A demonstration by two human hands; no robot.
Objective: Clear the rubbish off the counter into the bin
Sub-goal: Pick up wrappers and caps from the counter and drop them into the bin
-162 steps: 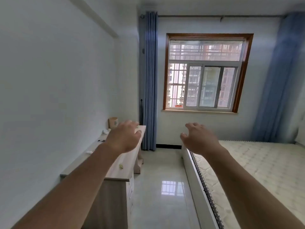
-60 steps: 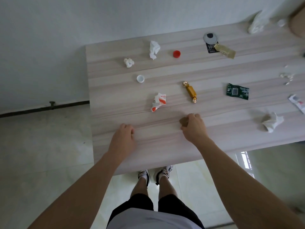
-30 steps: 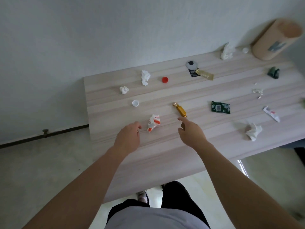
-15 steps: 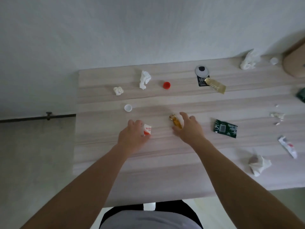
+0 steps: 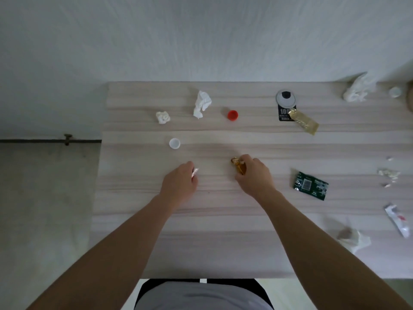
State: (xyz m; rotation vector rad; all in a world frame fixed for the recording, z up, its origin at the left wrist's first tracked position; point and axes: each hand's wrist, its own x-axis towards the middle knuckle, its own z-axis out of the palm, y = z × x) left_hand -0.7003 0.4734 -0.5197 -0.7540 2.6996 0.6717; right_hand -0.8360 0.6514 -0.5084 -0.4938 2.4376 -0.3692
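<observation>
Rubbish lies scattered over the pale wooden counter [image 5: 223, 238]. My left hand [image 5: 180, 185] is closed over the red-and-white wrapper [image 5: 195, 172], of which only a white corner shows. My right hand [image 5: 254, 175] grips the gold candy wrapper [image 5: 237, 164], its twisted end sticking out past my fingers. Beyond my hands lie a white bottle cap [image 5: 174, 143], a small paper ball [image 5: 163, 117], a crumpled tissue [image 5: 201, 104] and a red cap [image 5: 232, 115]. No bin shows in this view.
To the right lie a green packet [image 5: 310, 185], a gold sachet [image 5: 304, 121] on a black card with a round lid [image 5: 285, 98], tissues [image 5: 354, 239] [image 5: 357, 88], a small tube [image 5: 399, 220] and crumbs [image 5: 388, 172]. The wall backs the counter; floor lies to its left.
Both hands have closed on their wrappers: the left now hides nearly all of the red-and-white one, the right has curled round the gold candy. The view has tilted down and closer.
</observation>
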